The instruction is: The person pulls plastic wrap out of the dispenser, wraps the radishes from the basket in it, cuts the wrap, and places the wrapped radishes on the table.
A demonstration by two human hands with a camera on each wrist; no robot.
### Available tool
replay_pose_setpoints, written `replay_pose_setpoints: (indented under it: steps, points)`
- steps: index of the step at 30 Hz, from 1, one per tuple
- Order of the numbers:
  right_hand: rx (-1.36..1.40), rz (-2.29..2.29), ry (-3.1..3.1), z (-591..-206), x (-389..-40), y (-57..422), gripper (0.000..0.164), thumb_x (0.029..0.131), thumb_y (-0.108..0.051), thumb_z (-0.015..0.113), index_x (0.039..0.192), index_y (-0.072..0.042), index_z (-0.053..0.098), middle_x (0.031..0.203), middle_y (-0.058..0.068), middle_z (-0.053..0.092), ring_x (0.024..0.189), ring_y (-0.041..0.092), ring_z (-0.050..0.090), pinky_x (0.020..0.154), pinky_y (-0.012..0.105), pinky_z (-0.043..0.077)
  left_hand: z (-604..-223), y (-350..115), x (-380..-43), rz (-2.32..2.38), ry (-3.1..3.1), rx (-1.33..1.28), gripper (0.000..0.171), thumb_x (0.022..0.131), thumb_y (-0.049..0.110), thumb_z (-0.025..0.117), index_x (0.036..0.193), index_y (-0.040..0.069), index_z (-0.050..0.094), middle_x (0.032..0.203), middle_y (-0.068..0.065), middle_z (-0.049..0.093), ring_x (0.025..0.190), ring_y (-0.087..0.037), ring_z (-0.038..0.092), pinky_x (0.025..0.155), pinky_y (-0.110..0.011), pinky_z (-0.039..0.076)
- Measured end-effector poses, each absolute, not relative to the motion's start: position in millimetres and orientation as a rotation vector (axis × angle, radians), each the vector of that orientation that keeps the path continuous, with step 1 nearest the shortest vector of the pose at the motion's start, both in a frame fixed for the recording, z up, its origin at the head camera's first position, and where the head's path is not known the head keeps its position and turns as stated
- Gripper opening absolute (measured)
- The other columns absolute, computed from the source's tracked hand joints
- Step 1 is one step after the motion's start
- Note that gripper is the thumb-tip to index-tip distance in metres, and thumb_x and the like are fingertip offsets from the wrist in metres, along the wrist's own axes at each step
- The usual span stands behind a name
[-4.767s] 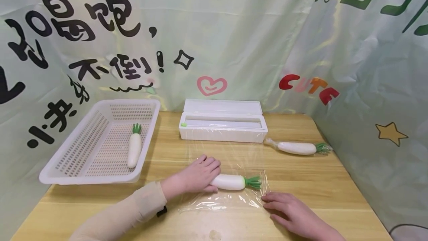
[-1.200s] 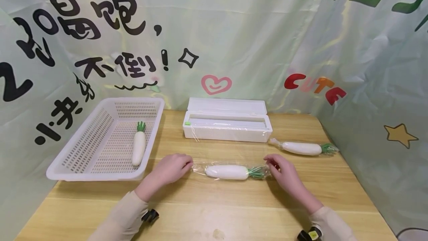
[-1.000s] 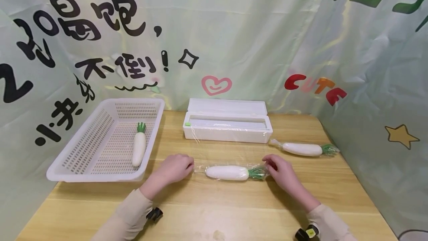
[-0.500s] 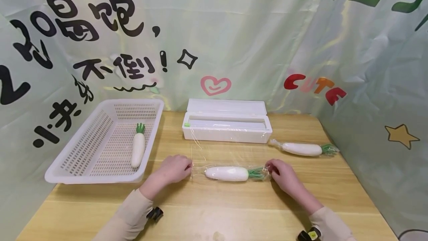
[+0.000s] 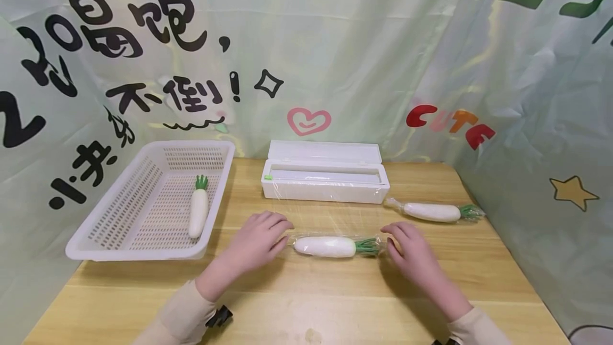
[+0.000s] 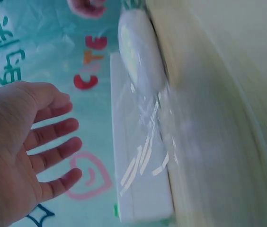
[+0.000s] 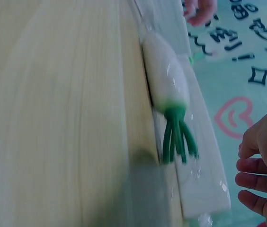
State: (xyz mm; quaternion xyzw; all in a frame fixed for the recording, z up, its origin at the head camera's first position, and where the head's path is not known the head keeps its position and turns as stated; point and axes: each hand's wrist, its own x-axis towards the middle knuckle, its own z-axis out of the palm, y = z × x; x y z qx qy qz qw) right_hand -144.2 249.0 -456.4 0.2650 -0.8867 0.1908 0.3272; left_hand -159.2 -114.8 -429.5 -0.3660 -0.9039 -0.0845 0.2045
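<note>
A white radish (image 5: pixel 324 247) with green tops, wrapped in clear cling film (image 5: pixel 335 217), lies crosswise mid-table. The film runs back to the white dispenser box (image 5: pixel 325 191). Beside the radish's root end is my left hand (image 5: pixel 258 241), its fingers spread and loosely bent; the left wrist view shows nothing held in that hand (image 6: pixel 34 142). At the leafy end my right hand (image 5: pixel 413 253) hovers with relaxed fingers. In the right wrist view the green tops (image 7: pixel 176 137) are apart from that hand (image 7: pixel 266 165).
On the left stands a white perforated basket (image 5: pixel 129 253) with one bare radish (image 5: pixel 198 212) inside. A film-wrapped radish (image 5: pixel 433 212) lies at the right, near the box's corner. The dispenser's lid (image 5: pixel 325 152) is raised, against the fabric backdrop (image 5: pixel 364 68).
Both hands first moved to the radish's two ends and pinched the film there while the radish got wrapped. Now the fingers have let go of the film and spread.
</note>
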Motion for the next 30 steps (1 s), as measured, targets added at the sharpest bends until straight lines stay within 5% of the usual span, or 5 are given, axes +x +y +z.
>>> replay_pose_setpoints:
  steps: [12,30]
  points:
    - [0.999,0.421,-2.352,-467.9,-138.4,201.0,0.037,0.071,-0.007,0.078,0.106,-0.008,0.068,0.103,0.005,0.065,0.095,0.021,0.062,0.084,0.04,0.052,-438.8,-72.4,-143.9,-0.042,-2.703,-1.262,0.039,0.096,0.033,0.057,0.132,0.019,0.058,0.13,0.0,0.062,0.122,-0.019,0.057,0.104,-0.045,0.046]
    - [0.812,0.317,-2.665,-473.0,-149.0,193.0,0.05,0.077,-0.021,0.081,0.122,-0.012,0.062,0.117,0.009,0.065,0.108,0.028,0.062,0.087,0.049,0.048,-452.4,-57.7,-165.8,-0.195,-2.904,-1.115,0.057,0.092,0.033,0.064,0.143,0.015,0.045,0.141,-0.006,0.054,0.128,-0.026,0.053,0.106,-0.048,0.044]
